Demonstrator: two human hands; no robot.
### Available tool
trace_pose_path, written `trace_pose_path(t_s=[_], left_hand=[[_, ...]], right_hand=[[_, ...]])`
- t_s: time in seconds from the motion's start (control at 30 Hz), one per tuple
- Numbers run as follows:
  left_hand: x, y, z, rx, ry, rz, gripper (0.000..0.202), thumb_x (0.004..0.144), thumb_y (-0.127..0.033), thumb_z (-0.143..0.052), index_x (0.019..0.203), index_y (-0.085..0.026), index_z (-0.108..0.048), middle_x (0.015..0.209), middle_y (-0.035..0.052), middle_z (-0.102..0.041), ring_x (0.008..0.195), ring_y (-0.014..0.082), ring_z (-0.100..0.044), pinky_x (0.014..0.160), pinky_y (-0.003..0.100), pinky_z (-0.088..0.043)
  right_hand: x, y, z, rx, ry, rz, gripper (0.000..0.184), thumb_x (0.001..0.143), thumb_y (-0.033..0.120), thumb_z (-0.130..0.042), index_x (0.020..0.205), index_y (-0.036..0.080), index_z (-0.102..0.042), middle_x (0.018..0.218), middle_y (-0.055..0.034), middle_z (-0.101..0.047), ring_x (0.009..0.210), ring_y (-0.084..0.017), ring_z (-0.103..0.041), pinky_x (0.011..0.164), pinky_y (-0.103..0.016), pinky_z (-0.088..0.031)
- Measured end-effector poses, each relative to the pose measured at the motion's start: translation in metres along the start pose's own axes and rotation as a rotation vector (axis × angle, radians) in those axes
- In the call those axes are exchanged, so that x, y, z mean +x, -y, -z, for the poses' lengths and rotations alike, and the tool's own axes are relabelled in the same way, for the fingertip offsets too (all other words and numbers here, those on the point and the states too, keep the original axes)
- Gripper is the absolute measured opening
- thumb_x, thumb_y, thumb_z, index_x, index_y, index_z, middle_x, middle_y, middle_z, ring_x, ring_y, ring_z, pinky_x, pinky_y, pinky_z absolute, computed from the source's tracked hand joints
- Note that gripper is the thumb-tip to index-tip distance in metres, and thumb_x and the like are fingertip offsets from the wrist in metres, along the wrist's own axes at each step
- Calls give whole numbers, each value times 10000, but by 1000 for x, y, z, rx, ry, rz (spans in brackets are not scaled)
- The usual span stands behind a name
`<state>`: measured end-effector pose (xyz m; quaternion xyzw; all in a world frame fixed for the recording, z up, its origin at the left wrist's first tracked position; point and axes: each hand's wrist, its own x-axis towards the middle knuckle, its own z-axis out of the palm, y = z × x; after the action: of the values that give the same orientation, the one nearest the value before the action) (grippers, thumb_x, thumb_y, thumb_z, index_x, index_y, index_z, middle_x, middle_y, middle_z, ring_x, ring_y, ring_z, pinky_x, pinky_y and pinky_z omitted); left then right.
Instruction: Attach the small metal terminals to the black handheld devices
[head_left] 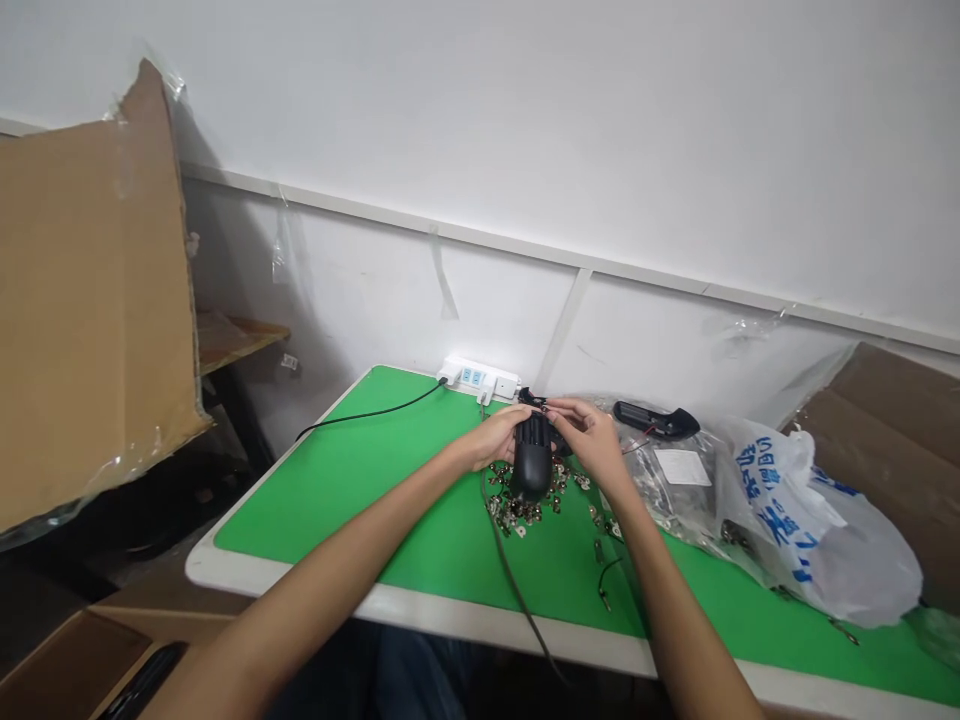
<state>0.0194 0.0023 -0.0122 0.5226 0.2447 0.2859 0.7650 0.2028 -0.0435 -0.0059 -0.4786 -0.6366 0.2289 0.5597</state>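
A black plastic housing point(532, 472), with a rounded lower end and a ribbed upper part, is held above the table. My left hand point(495, 438) is closed around its left side, thumb near the top. At its upper end, the fingertips of my right hand point(589, 435) are pinched together; what they hold is too small to make out. Another dark part point(531, 396) shows just beyond the fingers. Under the housing lies a scattered pile of small metal parts point(517, 515). A similar black shell point(656, 420) with thin wires rests on clear plastic to the right.
A white power strip point(480, 378) with plugs stands against the wall. A grey cable point(514, 575) runs over the front edge of the green-topped table point(322, 500). To the right are a printed plastic bag point(862, 560) and cardboard; a large cardboard sheet point(90, 310) rises at left.
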Motion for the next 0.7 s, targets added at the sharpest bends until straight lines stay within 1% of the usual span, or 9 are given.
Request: trace_pose_path(t_s=[0.1, 0.2, 0.33, 0.43, 0.57, 0.7], left_hand=[[1, 0, -1, -14, 8, 36, 323, 1028, -410, -454, 1183, -167, -599, 943, 157, -784, 845, 257, -773, 588, 280, -571], [1, 0, -2, -26, 3, 67, 363, 1056, -410, -389, 1140, -142, -620, 905, 154, -781, 797, 240, -765, 599, 286, -581], [1, 1, -4, -24, -37, 90, 386, 1079, -400, -347, 1077, -141, -633, 834, 118, -761, 681, 195, -729, 559, 255, -554], [2, 4, -4, -46, -48, 103, 375, 1080, -403, -367, 1044, -143, -635, 792, 88, -739, 628, 172, -698, 546, 235, -530], [4, 8, -2, -60, -58, 96, 344, 1055, -428, -450, 1036, -144, -643, 823, 91, -739, 638, 179, -690, 569, 254, -532], [5, 10, 0, -53, -71, 68, 282, 1033, -409, -509, 1044, -156, -633, 819, 76, -723, 650, 180, -686, 589, 262, -543]], right_hand=[[-3, 6, 0, -173, 21, 111, 200, 893, 361, -658, 983, 260, -805, 1018, -66, -801, 976, -258, -741, 919, -436, -582], [-4, 9, -2, -278, 29, 189, 189, 897, 320, -638, 943, 271, -815, 993, -64, -792, 951, -252, -730, 891, -422, -577], [-5, 5, -6, -297, 37, 175, 188, 889, 314, -640, 951, 267, -811, 992, -63, -797, 920, -251, -735, 874, -416, -580], [-6, -1, -9, -285, 26, 146, 188, 875, 318, -637, 941, 255, -802, 960, -63, -796, 860, -248, -732, 835, -412, -590], [-6, -5, -11, -305, -2, 142, 185, 856, 322, -635, 895, 241, -796, 920, -68, -785, 856, -252, -720, 831, -411, -575], [-6, -6, -12, -343, -27, 153, 189, 846, 345, -642, 848, 238, -797, 895, -73, -773, 847, -254, -707, 811, -410, -554]])
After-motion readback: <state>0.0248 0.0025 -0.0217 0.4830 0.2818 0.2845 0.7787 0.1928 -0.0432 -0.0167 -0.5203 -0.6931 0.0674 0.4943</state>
